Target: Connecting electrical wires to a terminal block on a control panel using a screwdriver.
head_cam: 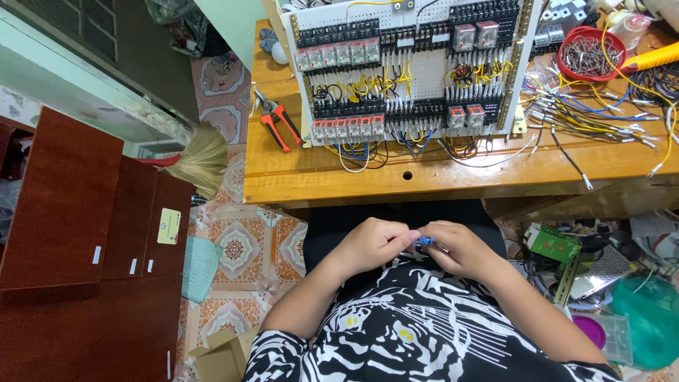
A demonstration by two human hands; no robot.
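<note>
My left hand (375,244) and my right hand (456,247) meet in my lap, below the wooden table's front edge. Between their fingertips I pinch a small blue wire piece (424,241); both hands grip it. Above, on the table (353,180), lies a white perforated panel (414,67) packed with black terminal blocks, clear relays and yellow, blue and black wiring. Red-handled pliers (276,122) rest on the table left of the panel.
Loose wires with ferrules (601,117) spread at the panel's right, by a red bowl of metal parts (590,53). A broom (198,159) leans at the left by dark red cabinets (78,212). Clutter, a green box (555,242) and plastic containers (647,318) fill the floor at right.
</note>
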